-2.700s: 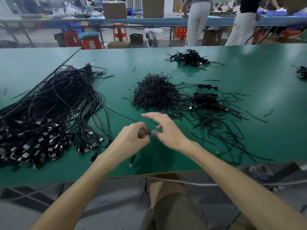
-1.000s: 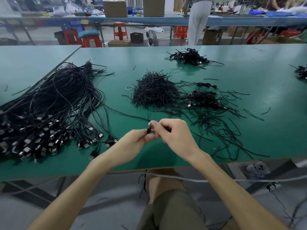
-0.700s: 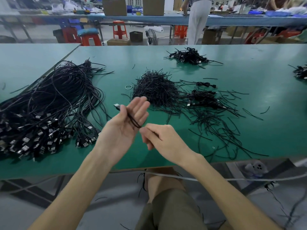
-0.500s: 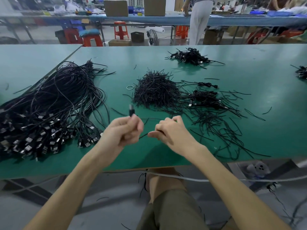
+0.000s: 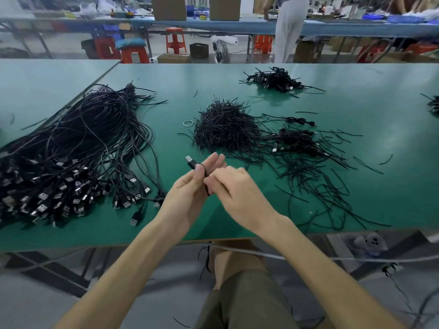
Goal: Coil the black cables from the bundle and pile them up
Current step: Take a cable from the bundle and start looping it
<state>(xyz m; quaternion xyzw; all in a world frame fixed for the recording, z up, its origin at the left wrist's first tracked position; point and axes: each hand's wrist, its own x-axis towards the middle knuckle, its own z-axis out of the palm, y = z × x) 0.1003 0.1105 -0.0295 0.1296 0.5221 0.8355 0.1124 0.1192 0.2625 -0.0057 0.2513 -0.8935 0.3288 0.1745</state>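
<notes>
Hiding most of the cable (image 5: pixel 205 173), the two hands meet above the table's (image 5: pixel 380 96) near edge. Only a loop across the left fingers and the plug (image 5: pixel 189 160) jutting past them show, and where the rest runs cannot be made out. The left hand (image 5: pixel 187 198) has its fingers nearly straight, pointing away, thumb pressing the loop against them. The right hand (image 5: pixel 237 191) has its fingers curled, tips tucked out of sight, pinching the same loop. The bundle (image 5: pixel 78 148) lies left, cut off by the frame; the coiled pile (image 5: pixel 275 79) sits far back.
</notes>
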